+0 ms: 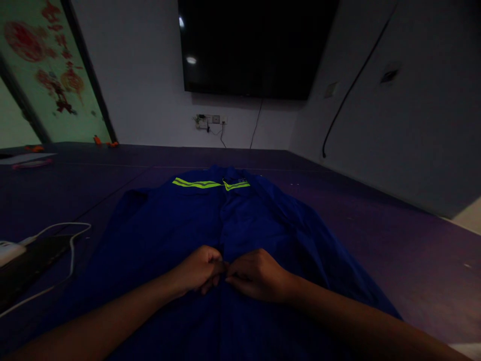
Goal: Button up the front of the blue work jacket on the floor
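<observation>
A dark blue work jacket (180, 220) with yellow-green reflective strips across its chest lies spread out in front of me, collar at the far end. Over its front placket, my left hand (205, 271) and my right hand (259, 275) meet with fingertips almost touching. Both have their fingers pinched together at the placket edge. The cloth or fastener between the fingertips is too dark and small to make out clearly. The sleeves extend to either side of the body of the jacket.
The jacket lies on a purple surface (368, 225). At the left, a white cable (71, 250) runs from a white plug block (11, 250) beside a dark flat object (41, 265). A large black television (259, 45) hangs on the far wall above several sockets (216, 119).
</observation>
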{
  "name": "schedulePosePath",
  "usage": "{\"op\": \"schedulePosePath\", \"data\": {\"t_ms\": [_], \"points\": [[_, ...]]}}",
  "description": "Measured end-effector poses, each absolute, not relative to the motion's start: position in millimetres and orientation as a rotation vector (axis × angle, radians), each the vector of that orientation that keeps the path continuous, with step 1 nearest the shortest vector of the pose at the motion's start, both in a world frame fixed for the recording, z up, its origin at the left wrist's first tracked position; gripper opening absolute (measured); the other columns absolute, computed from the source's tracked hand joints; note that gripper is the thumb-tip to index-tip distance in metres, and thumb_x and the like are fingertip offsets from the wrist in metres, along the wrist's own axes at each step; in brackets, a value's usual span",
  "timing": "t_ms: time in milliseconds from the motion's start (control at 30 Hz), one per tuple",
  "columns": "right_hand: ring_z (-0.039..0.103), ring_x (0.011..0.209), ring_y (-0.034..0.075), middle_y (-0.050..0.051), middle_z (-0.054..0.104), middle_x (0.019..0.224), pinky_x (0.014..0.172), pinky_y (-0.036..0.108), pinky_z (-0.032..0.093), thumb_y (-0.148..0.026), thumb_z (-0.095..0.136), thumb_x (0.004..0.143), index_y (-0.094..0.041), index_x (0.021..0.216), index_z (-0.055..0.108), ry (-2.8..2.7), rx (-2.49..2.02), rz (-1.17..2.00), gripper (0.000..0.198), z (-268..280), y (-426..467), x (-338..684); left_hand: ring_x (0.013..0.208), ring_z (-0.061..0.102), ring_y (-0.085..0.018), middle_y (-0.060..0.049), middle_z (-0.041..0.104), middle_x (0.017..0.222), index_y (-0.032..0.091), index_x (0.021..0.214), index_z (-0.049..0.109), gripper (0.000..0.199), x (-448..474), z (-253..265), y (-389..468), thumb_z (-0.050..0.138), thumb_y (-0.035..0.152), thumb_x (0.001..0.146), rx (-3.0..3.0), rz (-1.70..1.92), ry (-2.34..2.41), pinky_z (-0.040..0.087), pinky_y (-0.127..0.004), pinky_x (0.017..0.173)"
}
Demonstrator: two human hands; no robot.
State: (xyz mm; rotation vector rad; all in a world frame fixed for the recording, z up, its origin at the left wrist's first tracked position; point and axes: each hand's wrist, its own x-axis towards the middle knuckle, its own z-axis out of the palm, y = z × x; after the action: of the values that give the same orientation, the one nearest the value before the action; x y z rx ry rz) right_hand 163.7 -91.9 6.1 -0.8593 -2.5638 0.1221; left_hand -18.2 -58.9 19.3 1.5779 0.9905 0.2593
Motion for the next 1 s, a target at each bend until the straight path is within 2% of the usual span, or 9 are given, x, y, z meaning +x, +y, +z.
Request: {"op": "schedulePosePath", "data": {"t_ms": [233, 567, 1000], "points": [[0.058, 0.062, 0.009, 0.001, 0.065, 0.071, 0.055, 0.019, 0.036, -0.023, 0.049, 0.083, -0.017, 0.083, 0.061, -2.544, -0.797, 0.151, 0.014, 10.3, -92.8, 163.7, 0.032, 0.039, -0.005, 0.004, 0.051, 0.047, 0.014, 0.058, 0.049, 0.033, -20.3, 26.1, -58.2, 0.053, 0.045, 0.068, 1.601, 0.185, 0.998, 0.02, -0.017, 0.031], [0.057, 0.058, 0.008, 0.001, 0.064, 0.066, 0.051, 0.019, 0.035, -0.022, 0.05, 0.082, -0.016, 0.079, 0.061, -2.534, -0.811, 0.097, 0.013, 7.5, -93.8, 163.7, 0.028, 0.033, -0.005, 0.006, 0.043, 0.038, 0.015, 0.054, 0.046, 0.034, -16.5, 21.4, -61.8, 0.051, 0.045, 0.07, 1.54, 0.287, 1.05, 0.017, -0.018, 0.031], [0.049, 0.046, 0.005, -0.002, 0.059, 0.056, 0.045, 0.017, 0.031, -0.023, 0.053, 0.079, -0.017, 0.076, 0.064, -2.412, -0.906, 0.247, 0.013, 8.0, -92.9, 162.0, 0.029, 0.032, -0.004, 0.006, 0.047, 0.042, 0.015, 0.057, 0.046, 0.026, -15.5, 21.1, -63.4, 0.051, 0.038, 0.069, 1.508, 0.348, 1.073, 0.016, -0.018, 0.032]]}}
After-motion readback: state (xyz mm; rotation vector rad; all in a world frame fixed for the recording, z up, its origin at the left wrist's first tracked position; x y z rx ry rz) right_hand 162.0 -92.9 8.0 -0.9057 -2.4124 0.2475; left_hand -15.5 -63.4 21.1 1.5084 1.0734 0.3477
